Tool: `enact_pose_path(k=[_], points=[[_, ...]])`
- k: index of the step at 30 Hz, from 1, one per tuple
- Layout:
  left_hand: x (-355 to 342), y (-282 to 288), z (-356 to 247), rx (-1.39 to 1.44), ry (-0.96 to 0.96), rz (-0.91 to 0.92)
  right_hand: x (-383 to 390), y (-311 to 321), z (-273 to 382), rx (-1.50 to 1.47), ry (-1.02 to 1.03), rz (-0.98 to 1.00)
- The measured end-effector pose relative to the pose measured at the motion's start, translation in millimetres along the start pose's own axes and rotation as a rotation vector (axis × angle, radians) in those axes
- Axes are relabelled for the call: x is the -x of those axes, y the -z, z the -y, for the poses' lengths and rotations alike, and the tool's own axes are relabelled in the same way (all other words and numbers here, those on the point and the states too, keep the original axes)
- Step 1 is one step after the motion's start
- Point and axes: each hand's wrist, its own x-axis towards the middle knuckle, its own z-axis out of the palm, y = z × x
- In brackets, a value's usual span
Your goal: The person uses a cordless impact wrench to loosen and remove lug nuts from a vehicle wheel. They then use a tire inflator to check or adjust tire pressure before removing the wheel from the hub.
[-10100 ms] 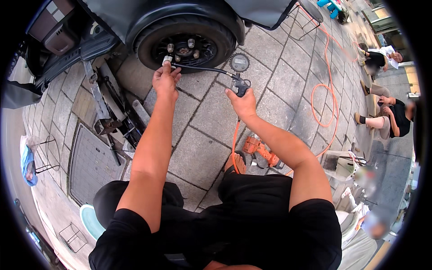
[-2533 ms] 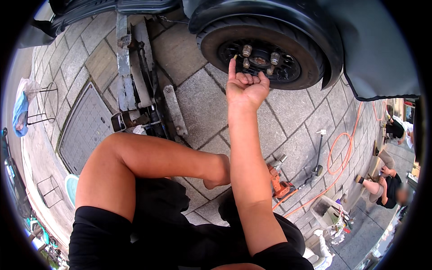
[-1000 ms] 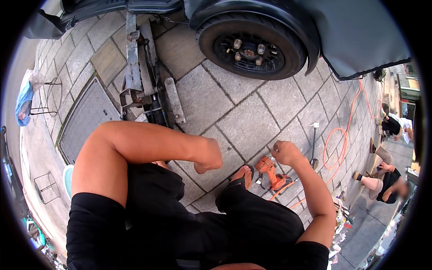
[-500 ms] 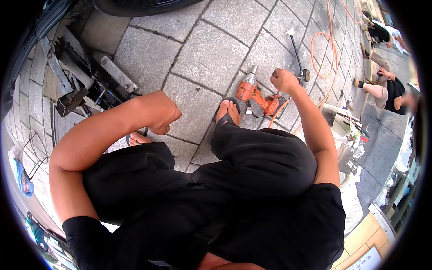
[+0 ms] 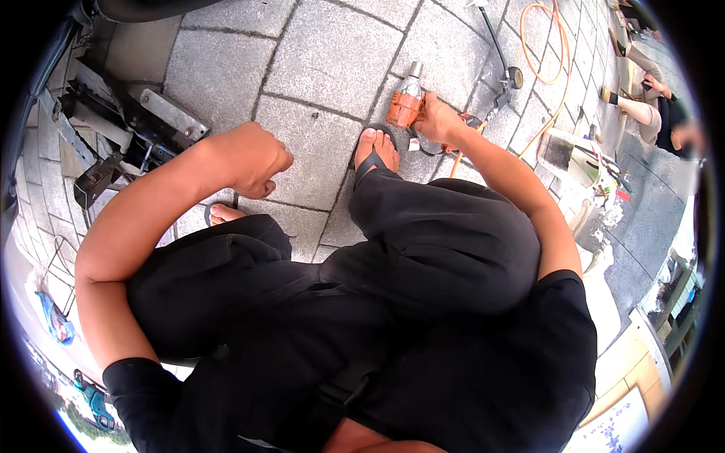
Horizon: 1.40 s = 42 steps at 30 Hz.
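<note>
My right hand (image 5: 438, 117) is closed around the orange cordless impact wrench (image 5: 405, 100), which has a silver socket on its nose and lies on the paving beside my right sandalled foot (image 5: 377, 151). My left hand (image 5: 257, 158) hangs above the paving near my left knee, fingers loosely curled; what they hold, if anything, is hidden. A black hose tool with a round gauge (image 5: 515, 78) lies right of the wrench.
A metal floor jack (image 5: 174, 112) lies at the left, beneath the vehicle's dark edge (image 5: 158, 9). An orange hose (image 5: 561, 60) coils over the paving. A white container of tools (image 5: 563, 155) is at the right. A seated person (image 5: 657, 128) is beyond it.
The inflator tool has left my hands for the ground, and my right hand has left the wheel valve and taken hold of the impact wrench. The view has tilted down, away from the wheel.
</note>
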Motion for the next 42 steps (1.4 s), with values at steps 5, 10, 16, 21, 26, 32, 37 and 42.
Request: enact_pose_path(k=[5,10,16,21,26,32,37,42], points=[[-2,2,1,0.070,0.056,-0.031,10,-4,-3,-0.191,0.008,-0.124],[-13,5,11,0.220,0.122,-0.377,22,26,42,-0.128,0.033,-0.252],[-31,20,13,1.087,0.221,-0.612,18,35,68,-0.460,0.497,-0.301],[-32,34,9,1.648,0.088,-0.793,15,21,101,-0.657,0.698,-0.164],[-32,52,4,1.825,0.121,-1.023,3,23,137,-0.692,0.730,-0.013],[-37,49,11,2.028,0.194,-1.008,22,46,157,-0.492,0.889,-0.224],[-52,41,36,2.060,0.129,-0.995,10,50,156,-0.527,0.867,-0.166],[-61,41,60,2.179,0.129,-1.058,13,61,162,-0.583,0.826,-0.461]])
